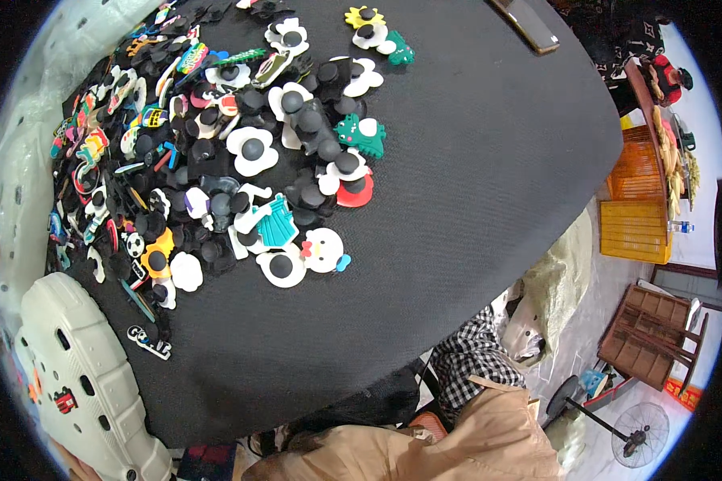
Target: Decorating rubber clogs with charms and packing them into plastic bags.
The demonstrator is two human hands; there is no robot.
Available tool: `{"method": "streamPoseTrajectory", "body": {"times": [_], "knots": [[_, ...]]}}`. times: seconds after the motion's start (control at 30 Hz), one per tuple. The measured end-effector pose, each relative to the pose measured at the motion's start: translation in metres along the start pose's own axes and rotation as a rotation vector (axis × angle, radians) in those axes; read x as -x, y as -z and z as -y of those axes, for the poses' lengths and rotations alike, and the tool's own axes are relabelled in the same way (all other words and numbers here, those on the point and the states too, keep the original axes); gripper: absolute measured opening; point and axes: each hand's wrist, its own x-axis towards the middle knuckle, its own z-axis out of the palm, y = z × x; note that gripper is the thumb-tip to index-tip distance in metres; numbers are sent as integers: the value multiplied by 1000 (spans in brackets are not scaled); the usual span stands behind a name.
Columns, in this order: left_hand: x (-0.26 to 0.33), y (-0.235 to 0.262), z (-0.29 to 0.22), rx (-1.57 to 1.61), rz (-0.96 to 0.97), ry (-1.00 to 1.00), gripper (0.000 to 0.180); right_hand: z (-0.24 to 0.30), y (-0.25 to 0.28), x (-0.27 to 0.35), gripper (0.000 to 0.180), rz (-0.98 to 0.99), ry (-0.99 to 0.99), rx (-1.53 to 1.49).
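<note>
At the lower left edge, partly behind the pale clog (76, 365), a small strip of the left hand (70, 463) shows, low against the shoe's near outer side. Its fingers and palm are mostly hidden by the clog and cut off by the dark rim, so I cannot tell whether it grips the shoe or merely lies against it, nor how the wrist is turned. The right hand is outside the view, and its state cannot be told.

The clog stands tilted just above and to the right of the left hand, its rounded toe pointing up and away from it, its holed top toward the left. A red charm (65, 399) sits on that top, a short way above the hand. Beyond the toe, farther from the hand, many loose shoe charms (253, 150) lie heaped on the black tabletop (473, 200), a white duck-faced charm (324, 250) at the heap's near right side. Well to the hand's right, tan cloth (465, 441) lies along the lower edge.
</note>
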Motion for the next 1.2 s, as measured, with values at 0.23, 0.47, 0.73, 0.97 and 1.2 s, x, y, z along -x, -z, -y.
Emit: {"method": "streamPoseTrajectory", "body": {"times": [0.23,0.47,0.73,0.97,1.2], "knots": [[-7,-5,5,-144,9,-116,79,6,6,-12,19,-112,-3,-182],[-6,-4,2,-226,-39,-246,77,128,103,-17,18,-510,42,-782],[-14,-23,16,-205,-41,-416,70,452,219,68,13,-133,698,-491],[-10,-10,-13,-140,176,-402,63,545,168,69,12,527,929,103],[-4,-19,-10,-203,24,-473,65,560,122,73,7,332,967,-10]]}}
